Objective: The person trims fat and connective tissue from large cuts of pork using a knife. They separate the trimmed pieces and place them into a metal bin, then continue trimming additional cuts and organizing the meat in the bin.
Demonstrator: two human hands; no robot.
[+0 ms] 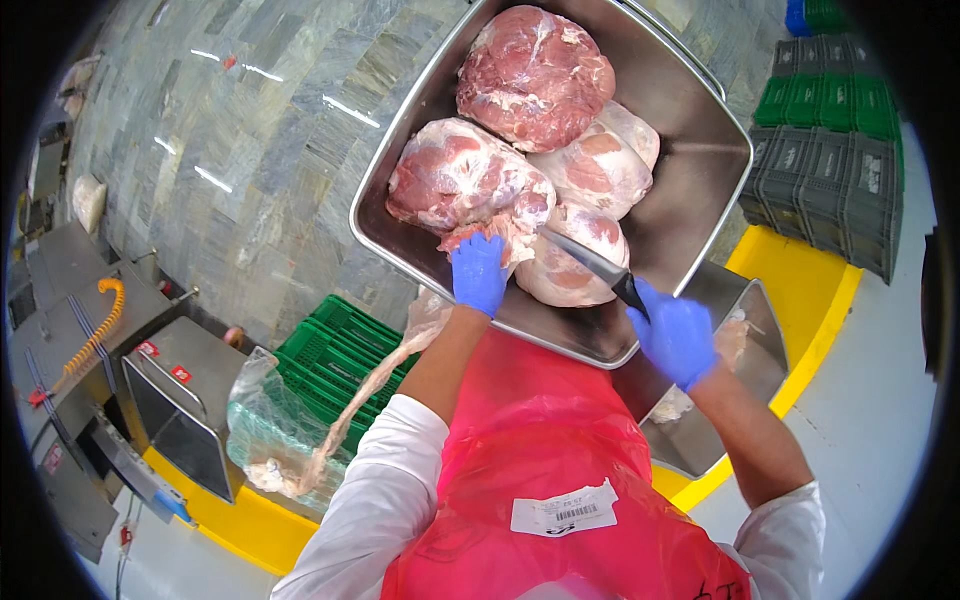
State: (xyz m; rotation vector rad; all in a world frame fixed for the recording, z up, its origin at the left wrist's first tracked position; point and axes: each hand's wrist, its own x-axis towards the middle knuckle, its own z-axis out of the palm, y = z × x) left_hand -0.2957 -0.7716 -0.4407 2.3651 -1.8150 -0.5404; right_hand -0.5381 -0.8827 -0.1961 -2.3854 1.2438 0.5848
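I am trimming the raw meat joints point(500, 170) lying in the steel tray point(690, 190) in front of me. My left hand point(479, 273), in a blue glove, is pinching a flap of fat at the near edge of the lower joints, fingers closed on it. My right hand point(676, 333) is wrapped tight around the black handle of a knife point(590, 262), its blade lying across the nearest joint. Next, I judge, the move calls for tension on the flap and a shallow cut beneath it, well clear of my left fingers.
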